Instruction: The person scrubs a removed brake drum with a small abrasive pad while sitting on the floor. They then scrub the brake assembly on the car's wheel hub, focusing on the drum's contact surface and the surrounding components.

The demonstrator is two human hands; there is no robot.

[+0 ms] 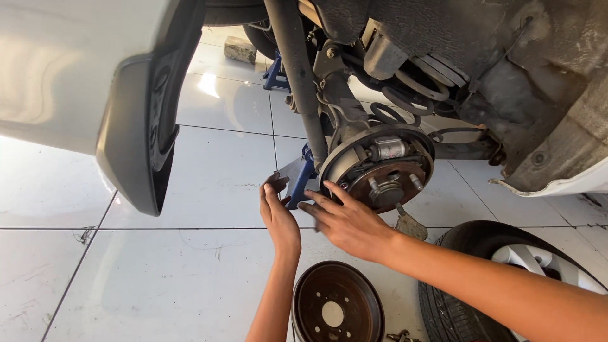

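A raised car's bare drum brake assembly [379, 166] hangs in the wheel arch, with its rusty hub, studs, springs and wheel cylinder exposed. My right hand [347, 221] rests with spread fingers at the lower left edge of the backing plate. My left hand [277, 212] reaches up just left of it, fingers curled at a small grey piece [292, 172] in front of a blue jack stand [303, 180]. Whether the left hand grips that piece is unclear.
A removed rusty brake drum [337, 304] lies on the white tiled floor [190, 253] below my hands. A wheel with tyre [500, 278] lies at right. A black mudflap [149, 120] hangs at left. Coil spring [411, 95] and axle beam [297, 69] sit above.
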